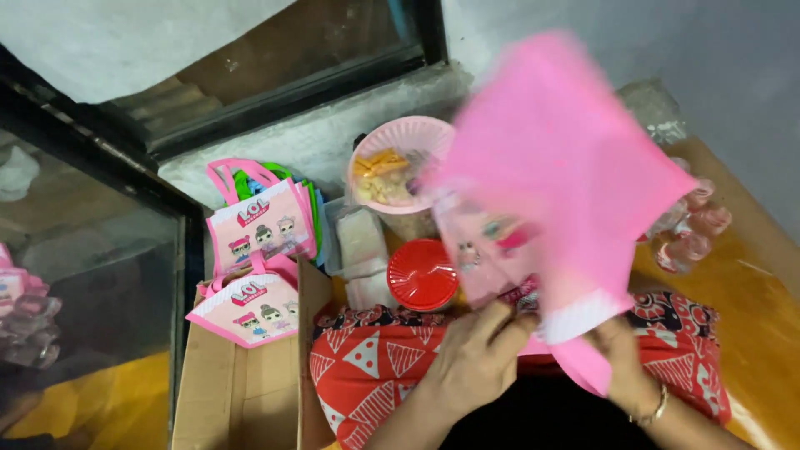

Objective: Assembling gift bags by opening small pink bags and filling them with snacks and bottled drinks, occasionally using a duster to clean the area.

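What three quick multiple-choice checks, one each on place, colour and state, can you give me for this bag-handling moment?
1. Where does the red lid sit?
A. Just below the pink bowl
B. Inside the cardboard box
C. On the window sill

2. What colour is the bag being lifted?
A. Green
B. Pink
C. Yellow

3. How is that bag held?
A. Lying flat, untouched
B. Left hand only
C. Both the left hand and the right hand grip its lower edge

Answers: 1 A, the lid lies directly under the bowl of snacks. 2 B, its blurred surface is pink. 3 C, fingers of both hands close on it.
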